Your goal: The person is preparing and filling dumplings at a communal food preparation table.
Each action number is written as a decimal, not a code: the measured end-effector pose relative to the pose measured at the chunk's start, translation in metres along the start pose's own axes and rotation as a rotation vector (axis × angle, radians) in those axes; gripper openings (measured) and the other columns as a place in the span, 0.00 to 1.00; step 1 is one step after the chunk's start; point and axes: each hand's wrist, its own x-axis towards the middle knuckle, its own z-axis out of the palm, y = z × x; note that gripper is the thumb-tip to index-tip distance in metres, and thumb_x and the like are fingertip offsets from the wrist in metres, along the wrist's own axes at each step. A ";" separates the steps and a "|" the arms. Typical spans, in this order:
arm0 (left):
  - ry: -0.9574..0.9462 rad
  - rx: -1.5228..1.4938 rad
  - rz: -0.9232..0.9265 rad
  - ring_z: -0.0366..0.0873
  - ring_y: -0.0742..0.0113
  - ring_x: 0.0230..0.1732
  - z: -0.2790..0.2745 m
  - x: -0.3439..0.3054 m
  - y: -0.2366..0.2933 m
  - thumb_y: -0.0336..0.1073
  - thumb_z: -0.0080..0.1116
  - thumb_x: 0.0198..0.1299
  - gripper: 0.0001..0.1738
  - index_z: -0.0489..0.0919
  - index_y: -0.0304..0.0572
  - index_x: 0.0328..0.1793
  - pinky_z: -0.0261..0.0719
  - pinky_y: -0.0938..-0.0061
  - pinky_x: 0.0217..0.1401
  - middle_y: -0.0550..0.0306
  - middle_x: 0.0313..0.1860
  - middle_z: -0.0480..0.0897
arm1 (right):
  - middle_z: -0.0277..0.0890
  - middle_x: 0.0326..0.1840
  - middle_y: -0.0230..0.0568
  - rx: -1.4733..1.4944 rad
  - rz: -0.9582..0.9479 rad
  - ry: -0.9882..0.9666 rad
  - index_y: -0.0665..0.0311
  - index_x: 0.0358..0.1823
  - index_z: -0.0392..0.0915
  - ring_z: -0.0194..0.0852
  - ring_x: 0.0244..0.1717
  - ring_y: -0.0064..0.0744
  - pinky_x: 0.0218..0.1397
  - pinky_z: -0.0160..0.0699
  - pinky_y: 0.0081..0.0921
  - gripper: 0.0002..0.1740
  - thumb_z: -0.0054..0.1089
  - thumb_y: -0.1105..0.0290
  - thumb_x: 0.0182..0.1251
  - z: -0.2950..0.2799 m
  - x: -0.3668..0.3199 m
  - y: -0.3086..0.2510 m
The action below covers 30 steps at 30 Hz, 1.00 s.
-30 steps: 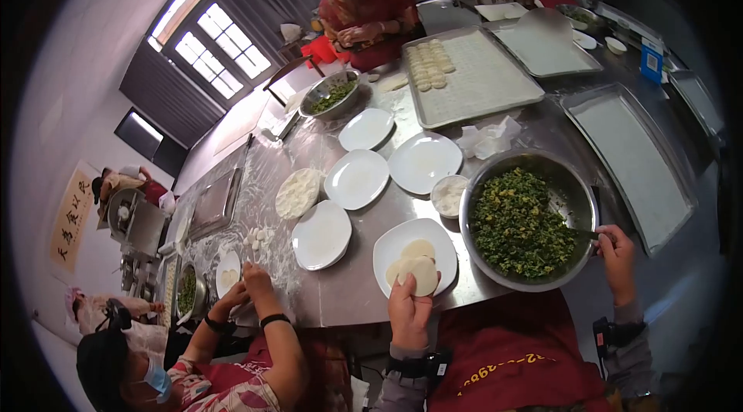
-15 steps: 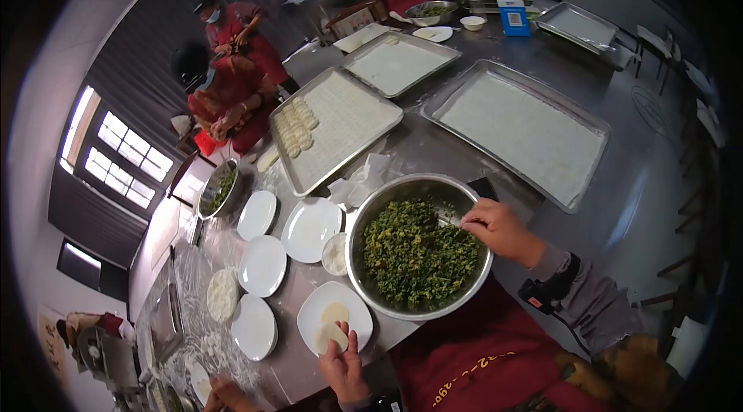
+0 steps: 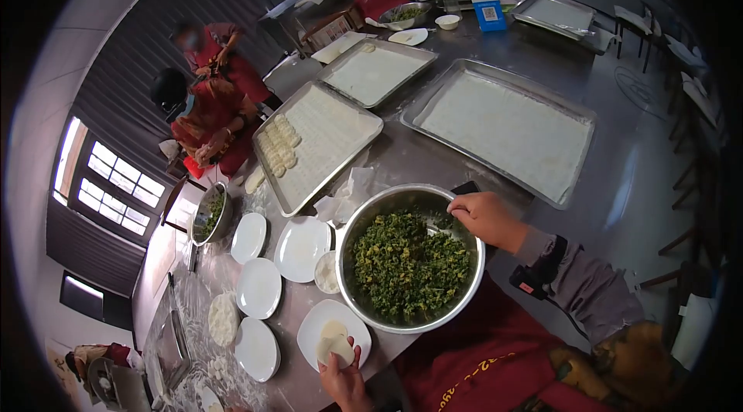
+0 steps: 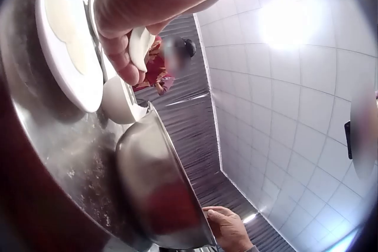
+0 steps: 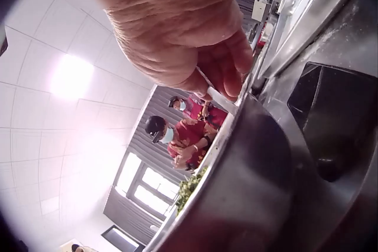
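My left hand [image 3: 345, 382] holds a round dough wrapper [image 3: 335, 352] in its curled fingers, over the near side of a white square plate [image 3: 308, 327] where another wrapper lies. In the left wrist view the wrapper [image 4: 141, 48] looks bent between fingers and thumb. At the right rim of a steel bowl [image 3: 350, 288] full of chopped green and yellow filling [image 3: 410, 269], my right hand [image 3: 489, 220] pinches a thin flat handle [image 5: 222, 99], seen in the right wrist view. The handle's lower end is hidden.
Empty white plates [image 3: 258, 288], a small bowl of white powder [image 3: 326, 273] and a floury plate [image 3: 224, 319] lie left of the bowl. Large trays [image 3: 503, 129] stand beyond it, one with shaped dough pieces [image 3: 277, 145]. Two people [image 3: 209, 122] stand at the far left.
The head view has swung to the right. My right hand has moved from outside the bowl's right side to over its rim. My left hand still holds the wrapper by the plate.
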 end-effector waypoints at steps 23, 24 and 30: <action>-0.291 -0.245 -0.247 0.70 0.52 0.61 0.094 -0.007 -0.001 0.55 0.38 0.69 0.28 0.68 0.38 0.60 0.68 0.50 0.64 0.47 0.59 0.74 | 0.78 0.24 0.39 0.747 0.487 -0.039 0.68 0.37 0.77 0.73 0.20 0.16 0.21 0.70 0.13 0.08 0.52 0.71 0.63 0.003 -0.023 0.000; -0.315 -0.242 -0.254 0.70 0.52 0.61 0.100 -0.006 -0.003 0.55 0.37 0.69 0.29 0.68 0.37 0.60 0.68 0.51 0.65 0.47 0.59 0.73 | 0.78 0.25 0.39 0.796 0.520 -0.044 0.68 0.37 0.76 0.73 0.19 0.16 0.21 0.70 0.12 0.08 0.52 0.71 0.63 0.001 -0.024 0.001; -0.391 -0.248 -0.279 0.69 0.53 0.62 0.134 -0.004 -0.017 0.56 0.36 0.69 0.29 0.67 0.37 0.61 0.67 0.51 0.65 0.48 0.59 0.73 | 0.79 0.27 0.43 1.061 0.556 0.010 0.70 0.40 0.74 0.73 0.19 0.18 0.20 0.71 0.13 0.07 0.50 0.73 0.66 -0.004 -0.027 0.001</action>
